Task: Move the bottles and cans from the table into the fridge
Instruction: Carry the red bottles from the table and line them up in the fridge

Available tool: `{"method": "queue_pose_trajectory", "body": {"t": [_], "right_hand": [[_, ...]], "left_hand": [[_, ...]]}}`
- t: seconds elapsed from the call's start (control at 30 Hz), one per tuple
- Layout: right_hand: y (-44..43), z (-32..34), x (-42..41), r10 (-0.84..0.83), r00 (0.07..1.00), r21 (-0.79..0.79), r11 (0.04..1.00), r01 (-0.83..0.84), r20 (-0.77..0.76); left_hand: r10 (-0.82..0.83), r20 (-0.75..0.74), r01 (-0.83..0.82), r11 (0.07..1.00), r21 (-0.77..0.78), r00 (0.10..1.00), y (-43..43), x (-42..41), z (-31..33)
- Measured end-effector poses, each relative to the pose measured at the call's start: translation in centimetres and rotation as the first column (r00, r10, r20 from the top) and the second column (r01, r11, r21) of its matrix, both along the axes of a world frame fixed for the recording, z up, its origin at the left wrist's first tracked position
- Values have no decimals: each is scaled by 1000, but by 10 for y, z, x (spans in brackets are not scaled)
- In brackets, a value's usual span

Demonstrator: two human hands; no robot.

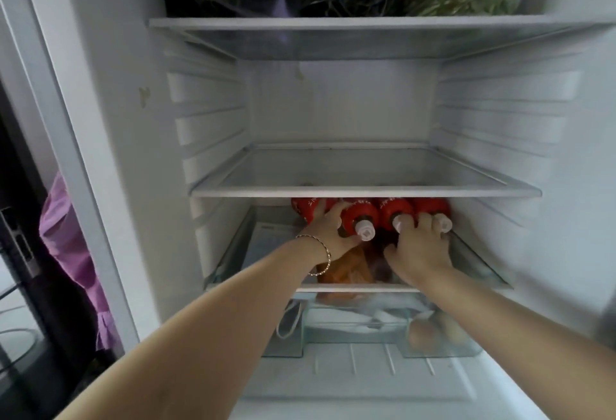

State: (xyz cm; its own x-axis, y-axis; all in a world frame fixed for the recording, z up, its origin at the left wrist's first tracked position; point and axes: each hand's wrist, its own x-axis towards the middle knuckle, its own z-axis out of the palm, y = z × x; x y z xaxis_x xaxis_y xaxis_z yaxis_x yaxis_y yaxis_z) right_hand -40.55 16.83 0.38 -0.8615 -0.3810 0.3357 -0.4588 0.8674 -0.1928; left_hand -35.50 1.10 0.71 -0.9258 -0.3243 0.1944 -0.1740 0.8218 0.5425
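Both arms reach forward into the fridge [126, 153]. The left hand [328, 229] wraps the second bottle [360, 216] at its shoulder, fingers over it and thumb under the neck. The right hand [418, 246], just beside it, curls its fingers down between the next two necks; whether it grips either I cannot tell. Four bottles [396, 209] lie on their sides on the glass shelf [246, 253] under the hands, long axes running away, white caps nearest. Their red labels carry white script, too blurred to read
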Motion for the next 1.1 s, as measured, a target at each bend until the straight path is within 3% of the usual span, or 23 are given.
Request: {"method": "queue_pose_trajectory", "body": {"t": [0.1,0.17,0.27,0.4,0.53,0.63,0.8,1.0,1.1], "right_hand": [[-9,-6,37,195,958,95,979,-179,-209],[-17,-8,58,353,901,182,932,-314,-253],[-34,-8,80,479,862,203,872,-445,-169],[-59,2,108,563,820,191,820,-540,-100],[-76,6,166,738,672,143,672,-726,-56],[-79,-2,223,877,479,211,462,-861,36],[-52,-35,351,967,108,279,41,-959,230],[36,-68,533,904,-294,330,-392,-859,311],[103,-78,622,839,-456,339,-539,-771,297]], "left_hand": [[32,-29,-36,989,-144,999,0,27,-2],[82,-29,-86,967,-242,996,6,53,0],[230,3,-214,909,-358,973,12,102,4],[340,113,-280,889,-362,934,18,177,-5],[511,221,-416,833,-366,830,28,252,-21],[703,271,-607,708,-361,658,40,314,-38],[902,343,-863,377,-335,261,105,454,-72],[919,360,-942,-33,-333,-160,246,614,-89],[866,341,-903,-241,-355,-365,343,687,-91]]}}
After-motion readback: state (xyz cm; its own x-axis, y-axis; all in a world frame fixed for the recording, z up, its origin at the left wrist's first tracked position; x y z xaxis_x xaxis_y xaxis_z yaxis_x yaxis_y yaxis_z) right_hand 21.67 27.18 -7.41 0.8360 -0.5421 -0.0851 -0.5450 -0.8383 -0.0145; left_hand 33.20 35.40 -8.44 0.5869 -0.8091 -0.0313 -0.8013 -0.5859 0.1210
